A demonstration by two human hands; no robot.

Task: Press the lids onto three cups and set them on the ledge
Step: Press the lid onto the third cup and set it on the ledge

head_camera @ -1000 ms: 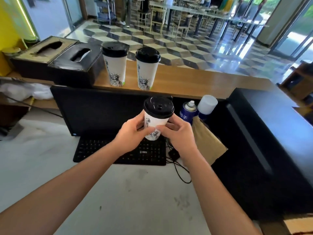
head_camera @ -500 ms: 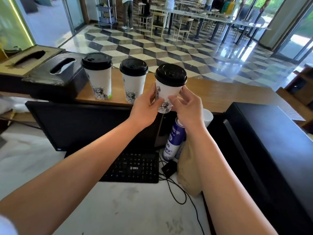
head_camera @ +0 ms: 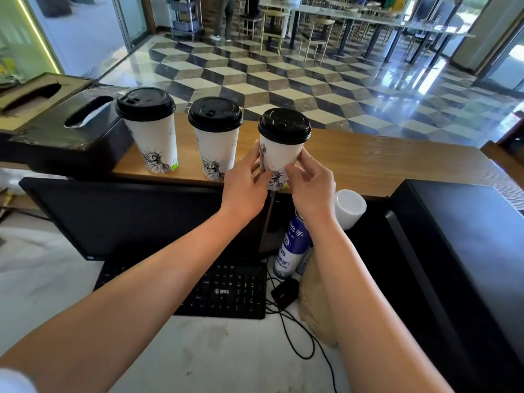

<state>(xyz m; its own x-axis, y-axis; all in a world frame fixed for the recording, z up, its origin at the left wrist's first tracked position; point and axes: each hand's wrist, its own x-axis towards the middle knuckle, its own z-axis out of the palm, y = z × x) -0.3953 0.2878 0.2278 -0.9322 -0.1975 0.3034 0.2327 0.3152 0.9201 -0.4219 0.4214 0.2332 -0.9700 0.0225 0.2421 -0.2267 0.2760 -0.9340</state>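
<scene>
A third white paper cup with a black plastic lid (head_camera: 279, 154) is gripped low by the left hand (head_camera: 245, 180) and right hand (head_camera: 310, 182), steadied for the wooden ledge (head_camera: 368, 163). It is lined up beside two lidded paper cups (head_camera: 214, 143), keeping the row tidy.

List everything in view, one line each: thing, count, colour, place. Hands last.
lidded cups: three, white with black lids; two standing on the ledge, the third held at its front edge
ledge: one, wood, across the middle
tissue boxes: two, dark, ledge's left end
keyboard: one, black, lower counter
spray can: one, blue and white, beside keyboard
paper bag: one, brown, right of can
left hand: grip on third cup
right hand: grip on third cup
</scene>
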